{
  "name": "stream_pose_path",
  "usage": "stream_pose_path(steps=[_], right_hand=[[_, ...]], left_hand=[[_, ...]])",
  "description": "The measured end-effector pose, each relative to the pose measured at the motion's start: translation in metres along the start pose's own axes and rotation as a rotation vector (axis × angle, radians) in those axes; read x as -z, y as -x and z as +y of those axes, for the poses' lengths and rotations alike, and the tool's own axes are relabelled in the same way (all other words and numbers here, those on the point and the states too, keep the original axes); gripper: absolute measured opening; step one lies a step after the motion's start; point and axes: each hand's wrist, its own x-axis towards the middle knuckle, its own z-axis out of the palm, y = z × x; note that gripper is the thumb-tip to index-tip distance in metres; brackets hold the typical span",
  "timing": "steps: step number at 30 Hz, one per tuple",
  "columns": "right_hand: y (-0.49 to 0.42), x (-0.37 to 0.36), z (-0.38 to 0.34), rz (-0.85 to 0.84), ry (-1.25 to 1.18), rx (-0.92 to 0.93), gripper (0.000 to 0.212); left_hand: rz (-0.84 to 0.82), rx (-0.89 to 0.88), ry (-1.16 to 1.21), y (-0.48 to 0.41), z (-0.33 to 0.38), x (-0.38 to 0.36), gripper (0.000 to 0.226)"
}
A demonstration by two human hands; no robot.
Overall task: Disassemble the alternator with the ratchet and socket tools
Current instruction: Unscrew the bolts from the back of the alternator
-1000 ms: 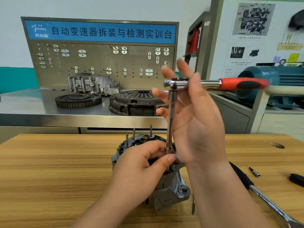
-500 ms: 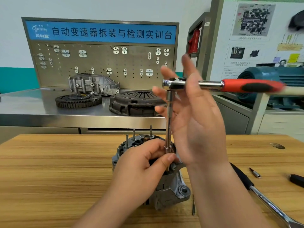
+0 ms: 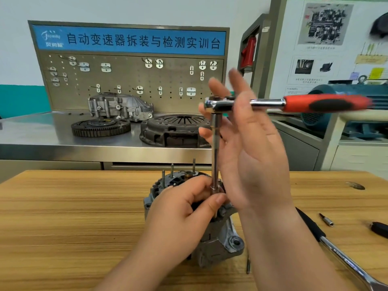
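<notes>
- Chrome-plated ratchet with a red-and-black handle (image 3: 273, 102) lies level in the upper right of the frame. Its head sits atop a long steel extension bar (image 3: 215, 154) that stands upright at centre.
- Right hand (image 3: 252, 148) is raised flat at the ratchet's head, fingers straight and spread. The shank passes behind the thumb side of the hand, and no finger curls round it.
- Left hand (image 3: 184, 208), lower centre, pinches the foot of the extension bar between thumb and curled fingers, on top of the alternator.
- Grey cast-metal alternator (image 3: 222, 246) stands on end at bottom centre on a light wooden table (image 3: 73, 217), thin studs rising from its top. A small dark pin (image 3: 248, 263) lies just beside its base.
- Lower right, a second chrome wrench with a black grip (image 3: 336, 253), a small metal bit (image 3: 326, 219) and a black object cut by the frame edge (image 3: 380, 228) lie on the table.
- Behind, a stainless-steel bench (image 3: 42, 131) carries a toothed flywheel ring (image 3: 100, 127), a dark clutch cover (image 3: 176, 131) and an aluminium housing (image 3: 119, 107). They sit below a pegboard with a blue banner (image 3: 130, 80), upper left.
</notes>
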Motion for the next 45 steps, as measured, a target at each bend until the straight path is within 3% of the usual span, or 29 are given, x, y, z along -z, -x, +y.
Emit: stream_pose_path(steps=[4, 11, 14, 17, 21, 25, 30, 33, 37, 42, 45], right_hand=[[0.0010, -0.0013, 0.0008, 0.007, -0.004, 0.096, 0.030], [-0.0005, 0.0052, 0.0026, 0.054, -0.072, -0.072, 0.046], [-0.0004, 0.0022, 0.0018, 0.052, 0.014, 0.025, 0.032], [0.0011, -0.0004, 0.0011, 0.033, 0.086, 0.157, 0.027], [0.0002, 0.0030, 0.0008, 0.014, -0.021, 0.050, 0.027], [-0.0009, 0.0082, 0.0010, 0.019, -0.047, -0.086, 0.048], [-0.0011, 0.0051, 0.0008, -0.024, 0.037, 0.046, 0.025], [0.0003, 0.0033, 0.0007, -0.052, 0.075, 0.131, 0.026], [-0.0005, 0.0037, 0.0007, -0.063, -0.018, 0.072, 0.028], [-0.0006, 0.0066, 0.0026, -0.063, -0.033, -0.039, 0.047], [-0.0007, 0.0043, 0.0011, -0.063, 0.043, 0.045, 0.032]], left_hand=[[0.022, 0.015, 0.025, -0.0010, -0.0005, -0.0006, 0.028], [-0.022, -0.079, -0.117, 0.0002, -0.0021, 0.0007, 0.034], [0.011, -0.037, -0.092, 0.0001, 0.0001, -0.0008, 0.021], [0.044, 0.014, -0.038, 0.0000, 0.0013, -0.0018, 0.021], [0.061, 0.018, -0.025, 0.0003, -0.0003, -0.0014, 0.022], [0.014, -0.035, -0.091, 0.0009, 0.0019, -0.0002, 0.034], [0.049, 0.025, -0.030, 0.0004, 0.0029, 0.0011, 0.021], [0.062, 0.050, -0.023, -0.0002, 0.0032, 0.0003, 0.022], [0.053, 0.013, -0.033, 0.0014, 0.0024, -0.0009, 0.030], [0.004, -0.019, -0.073, 0.0026, 0.0016, -0.0025, 0.032], [0.045, 0.005, -0.032, 0.0021, 0.0034, -0.0030, 0.018]])
